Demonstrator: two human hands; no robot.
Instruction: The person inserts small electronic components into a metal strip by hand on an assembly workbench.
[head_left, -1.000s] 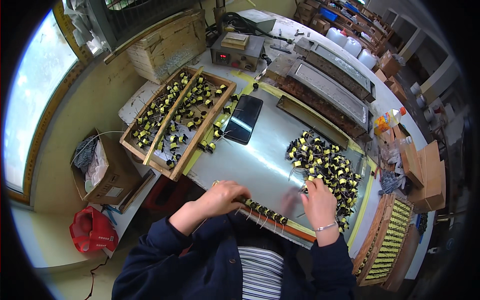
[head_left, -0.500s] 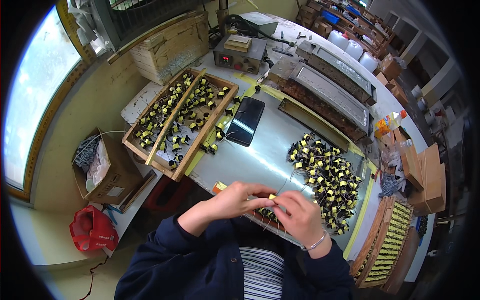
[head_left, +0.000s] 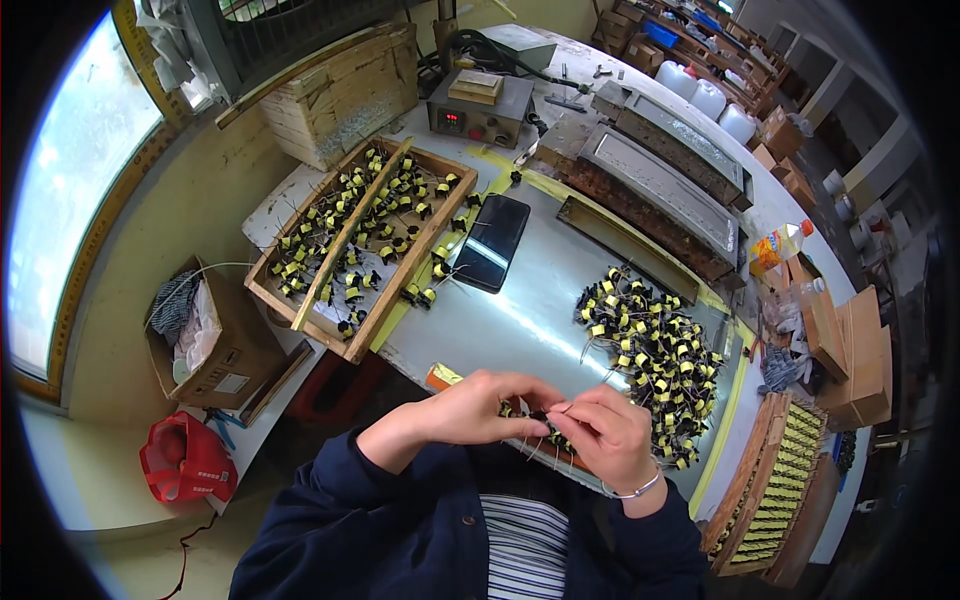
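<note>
Close to the table's front edge, my left hand (head_left: 485, 408) pinches a small wire-leaded coil (head_left: 540, 414), mostly hidden by the fingers. My right hand (head_left: 608, 436), a bracelet at its wrist, closes thumb and fingers on a thin wire lead of that coil. Beneath both hands runs a narrow strip holder (head_left: 443, 375) with more coils and leads along it, partly covered. Right of my right hand lies a heap of black coils with yellow tape (head_left: 665, 365), their wires sticking out.
A divided wooden tray (head_left: 412, 280) of similar coils stands at the left, beside a black phone (head_left: 492, 243). Metal troughs (head_left: 660, 190) and a control box (head_left: 480, 108) sit farther back. At the right are a filled wooden rack (head_left: 765, 485) and an orange-labelled bottle (head_left: 780, 247).
The coil has turned and dropped slightly between my hands, its yellow tape now hidden. My right fingers have shifted from the coil's body to its wire lead.
</note>
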